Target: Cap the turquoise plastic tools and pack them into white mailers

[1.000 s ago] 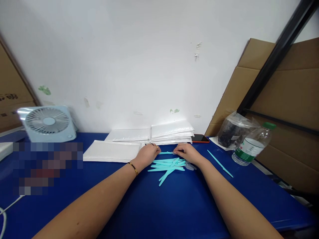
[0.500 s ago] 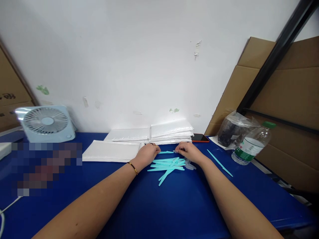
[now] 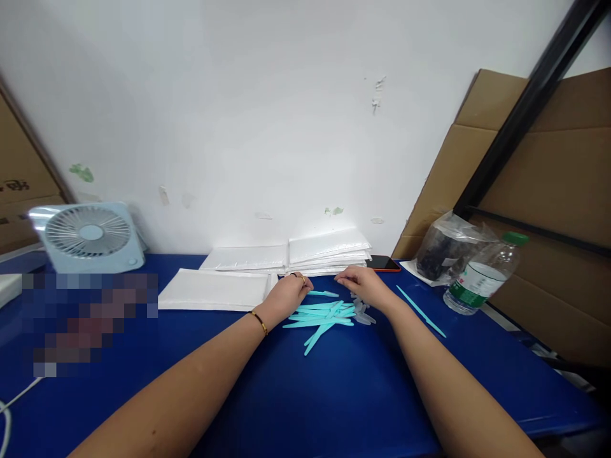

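Observation:
My left hand (image 3: 292,294) pinches one end of a thin turquoise stick (image 3: 324,294) with a clear tip, which points right. To its right, my right hand (image 3: 360,284) hovers with fingers pressed together; whether anything small is between them is hidden. Several turquoise sticks (image 3: 319,315) lie crossed in a pile just below both hands. Small clear plastic pieces (image 3: 365,317) rest at the pile's right side, under my right hand. One more turquoise stick (image 3: 421,311) lies apart, right of my right forearm.
White padded envelopes (image 3: 214,290) lie left of my left hand, and more are stacked (image 3: 329,247) by the wall. A phone (image 3: 383,263), a bottle (image 3: 482,277), a bagged dark cup (image 3: 436,249) and a fan (image 3: 90,235) stand or lie around the blue table (image 3: 305,401).
My right hand has let go of the stick's right end, where a clear tip now shows. My left hand has shifted slightly right with the stick.

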### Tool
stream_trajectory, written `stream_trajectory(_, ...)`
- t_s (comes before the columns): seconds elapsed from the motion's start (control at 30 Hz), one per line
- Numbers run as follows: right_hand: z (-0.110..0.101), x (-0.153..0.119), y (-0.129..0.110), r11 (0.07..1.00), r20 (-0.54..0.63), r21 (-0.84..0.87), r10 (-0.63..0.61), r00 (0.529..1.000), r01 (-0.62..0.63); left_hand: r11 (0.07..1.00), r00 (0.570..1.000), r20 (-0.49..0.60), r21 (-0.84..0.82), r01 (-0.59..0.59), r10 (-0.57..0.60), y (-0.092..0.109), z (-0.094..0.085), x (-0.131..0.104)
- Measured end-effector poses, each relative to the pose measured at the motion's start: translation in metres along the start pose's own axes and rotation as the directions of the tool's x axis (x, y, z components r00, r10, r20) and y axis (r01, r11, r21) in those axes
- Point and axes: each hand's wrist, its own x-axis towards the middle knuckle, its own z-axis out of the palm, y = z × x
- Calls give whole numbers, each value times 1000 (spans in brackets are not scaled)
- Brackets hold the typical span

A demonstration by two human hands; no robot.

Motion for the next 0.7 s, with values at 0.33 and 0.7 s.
stream_trajectory(0.33,-22,-13,34,991,93,-128,55,994,-43,999,989,143,41,17,-23,44,-4,-19)
stream_trajectory(0.7,-12,-13,41,985,124,-122,137,983,-122,996,970,230,17,82,-84,50,1,-22)
